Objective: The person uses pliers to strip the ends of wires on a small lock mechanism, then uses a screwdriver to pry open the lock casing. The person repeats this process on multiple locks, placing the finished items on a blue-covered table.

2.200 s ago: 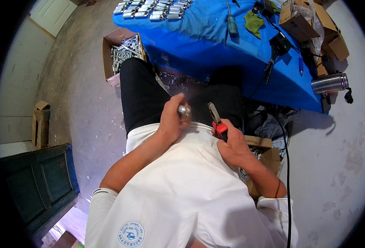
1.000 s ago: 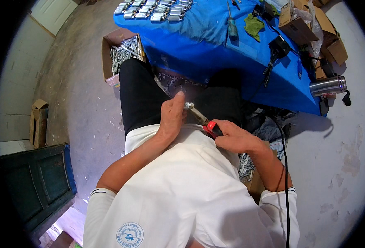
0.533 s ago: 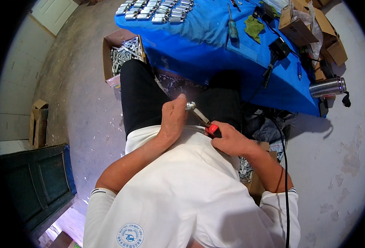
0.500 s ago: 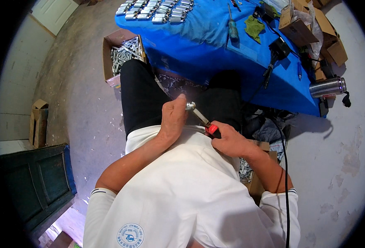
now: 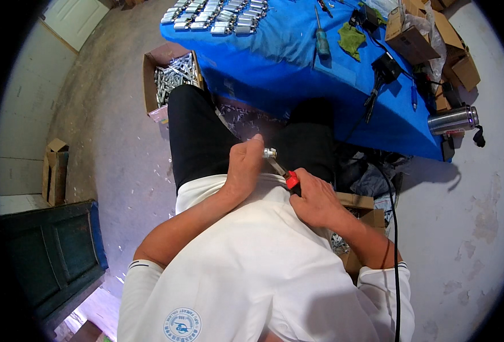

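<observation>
A: Where was the small metal piece [image 5: 270, 153]?

B: A little above and right of the frame's centre, poking out past the left hand [image 5: 245, 167]. Only its shiny end showed.

A: And the fingers on it?

B: Wrapped around it, as far as I could judge, with the thumb pointing toward the top of the frame. The fingertips were out of sight.

A: What did the right hand [image 5: 316, 196] have?

B: Pliers [image 5: 278, 169], its fingers clasped around the red handles. The nose slanted toward the upper left and met the piece's exposed end. Whether the jaws were closed on it, I couldn't tell.

A: Why so close to the body?

B: For steadiness, I'd guess. The left hand seemed to serve as a clamp, leaving one end free, while the long handles gave the right hand leverage.

A: How did the arms lie?

B: Both elbows were bent. The left forearm slanted up from the lower left, the right one from the lower right, so the hands faced each other over the lap.

A: And around them?

B: A blue-covered table [image 5: 286, 62] filled the top, with silvery pieces [image 5: 221, 28] in rows, perhaps for easy counting. An open carton [image 5: 150, 80] of metal parts stood at upper left by the knee, presumably for reach.
</observation>
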Demonstrator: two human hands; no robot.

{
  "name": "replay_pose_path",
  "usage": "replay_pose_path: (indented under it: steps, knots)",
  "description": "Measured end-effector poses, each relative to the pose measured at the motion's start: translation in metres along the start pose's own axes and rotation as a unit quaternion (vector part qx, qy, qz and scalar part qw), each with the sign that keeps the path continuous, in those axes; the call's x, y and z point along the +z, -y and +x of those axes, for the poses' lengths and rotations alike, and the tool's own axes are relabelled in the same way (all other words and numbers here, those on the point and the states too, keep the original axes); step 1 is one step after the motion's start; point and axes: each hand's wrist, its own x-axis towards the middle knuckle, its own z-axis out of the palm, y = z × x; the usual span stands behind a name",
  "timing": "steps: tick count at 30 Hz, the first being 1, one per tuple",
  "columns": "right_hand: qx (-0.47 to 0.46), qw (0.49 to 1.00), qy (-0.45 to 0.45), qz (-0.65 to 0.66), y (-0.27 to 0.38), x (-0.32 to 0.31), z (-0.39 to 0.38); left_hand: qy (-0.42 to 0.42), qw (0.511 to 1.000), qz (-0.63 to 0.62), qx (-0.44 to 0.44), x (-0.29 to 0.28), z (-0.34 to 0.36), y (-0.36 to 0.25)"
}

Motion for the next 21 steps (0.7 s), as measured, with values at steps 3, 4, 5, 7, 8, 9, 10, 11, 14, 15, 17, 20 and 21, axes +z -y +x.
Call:
replay_pose_path:
  steps: [3, 4, 5, 7, 8, 9, 10, 11, 14, 15, 17, 20, 21]
  knots:
    - [0.018, 1.0, 0.006, 0.0, 0.0, -0.002, -0.005, 0.005, 0.995, -0.063, -0.081, 0.004, -0.003, -0.008]
    - [0.025, 1.0, 0.012, -0.004, 0.0, -0.005, -0.008, 0.002, 0.989, -0.08, -0.122, 0.004, -0.003, -0.009]
    - [0.031, 0.999, 0.018, -0.008, -0.001, -0.008, -0.01, -0.001, 0.982, -0.098, -0.163, 0.005, -0.003, -0.011]
    - [0.037, 0.998, 0.018, 0.049, -0.008, -0.01, -0.014, 0.013, 0.957, -0.154, -0.244, 0.003, 0.0, -0.015]
    - [0.04, 0.996, 0.017, 0.078, -0.012, -0.01, -0.014, 0.021, 0.941, -0.181, -0.283, 0.002, 0.002, -0.016]
    - [0.025, 0.996, -0.009, 0.082, -0.016, -0.008, -0.013, 0.033, 0.94, -0.187, -0.285, 0.001, 0.002, -0.015]
    - [0.011, 0.996, -0.035, 0.087, -0.022, -0.005, -0.012, 0.045, 0.938, -0.192, -0.287, 0.0, 0.003, -0.013]
    - [-0.004, 0.994, -0.061, 0.091, -0.025, -0.004, -0.011, 0.058, 0.935, -0.196, -0.289, 0.001, 0.004, -0.013]
    - [0.025, 0.997, -0.073, 0.027, -0.022, -0.009, -0.005, 0.025, 0.929, -0.202, -0.308, 0.003, 0.002, -0.022]
    - [0.022, 0.997, -0.059, 0.047, -0.024, -0.01, -0.003, 0.033, 0.934, -0.197, -0.296, 0.003, 0.002, -0.021]
    - [0.016, 0.995, -0.032, 0.088, -0.028, -0.01, 0.0, 0.049, 0.943, -0.187, -0.272, 0.001, 0.001, -0.019]
    - [0.011, 0.992, -0.003, 0.129, -0.026, -0.007, 0.0, 0.047, 0.947, -0.178, -0.262, 0.001, 0.001, -0.014]
    - [-0.003, 0.996, -0.026, 0.088, -0.023, -0.005, -0.001, 0.048, 0.949, -0.173, -0.26, 0.0, 0.001, -0.012]
